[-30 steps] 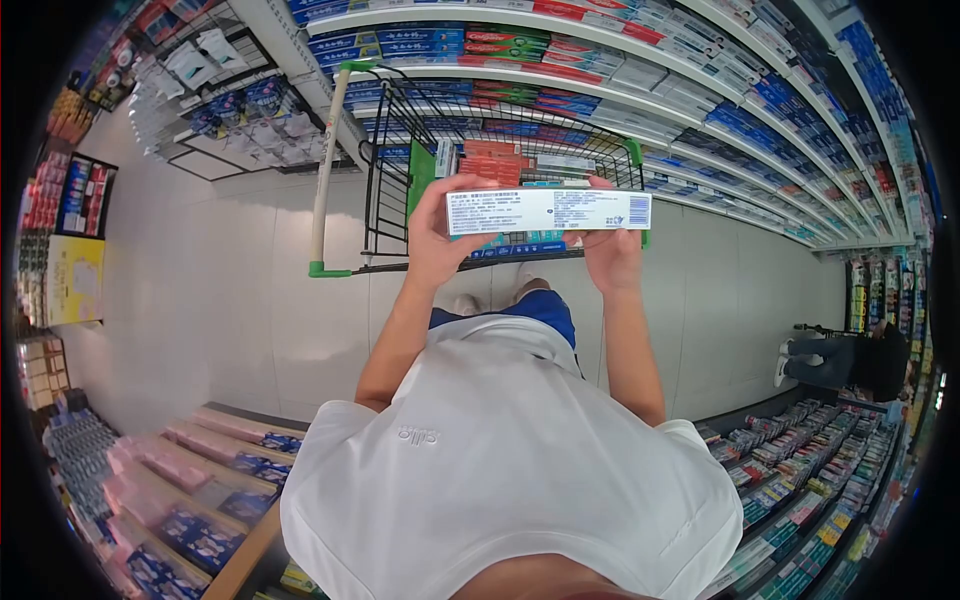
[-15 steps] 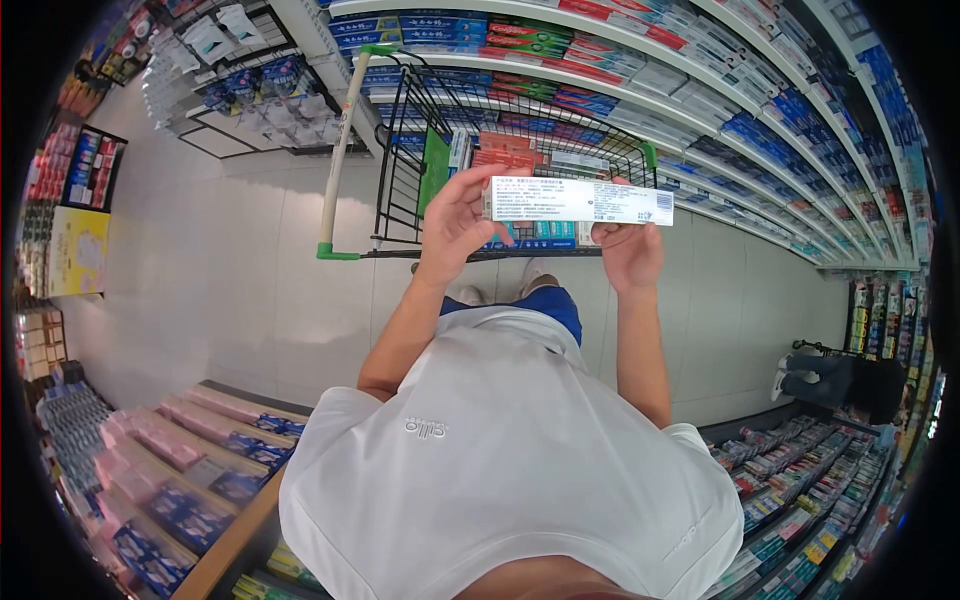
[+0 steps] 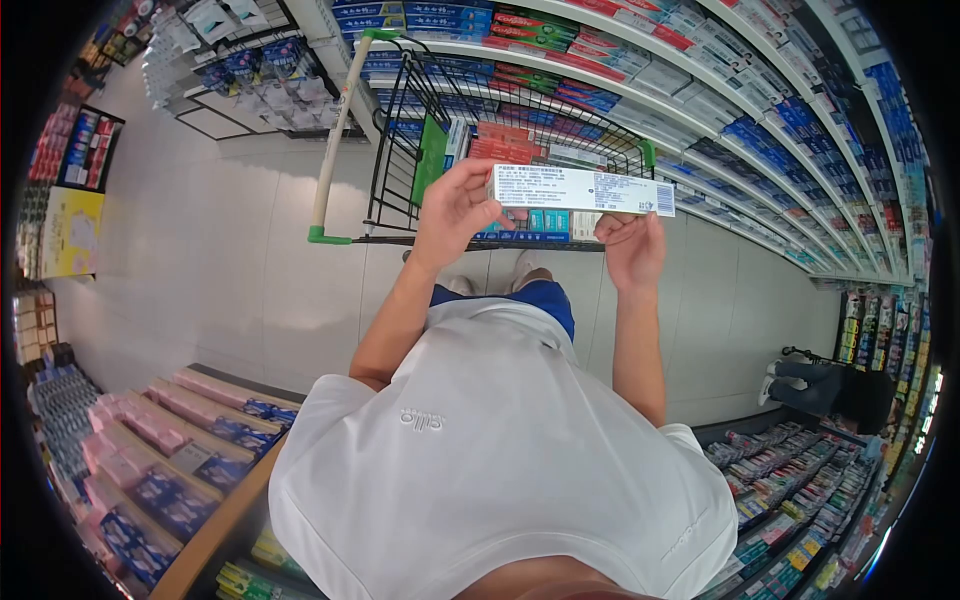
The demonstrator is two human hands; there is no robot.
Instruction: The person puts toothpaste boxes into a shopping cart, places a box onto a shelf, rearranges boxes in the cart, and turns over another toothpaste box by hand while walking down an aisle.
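White carton (image 3: pixel 583 188), one, long and slim: spans the space between left hand (image 3: pixel 458 215) and right hand (image 3: pixel 632 252), printed face to the viewer; blocks of small Chinese characters, mostly too fine to read, with a barcode at the end nearest the right fingers. Colgate cartons (image 3: pixel 535 28), red and green: brand legible, on shelving (image 3: pixel 450 46) beyond the fingers. Blue cartons (image 3: pixel 440 18) with white Chinese characters: same shelving, beyond the left fingers. White shirt (image 3: pixel 500 430), on the wearer's body, below both sets of fingers: raised chest lettering, inverted to view, not securely legible. Left fingers: half curled, a gap between thumb and forefinger, the forefinger at the carton's left end; whether they press on it cannot be told. Right fingers: bent in beneath the lower edge near the right end, thumb against that edge, carton gripped. Shopping cart (image 3: pixel 428 150), black wire with green panel: just beyond the fingers and lower than them. Contents: red boxes (image 3: pixel 505 138), past the left fingers; teal packs (image 3: pixel 545 221), under the carton between the hands. Yellow display box (image 3: pixel 75 235): well to the left of the left fingers. Another person (image 3: pixel 835 387), dark clothing: well to the right of the right fingers.
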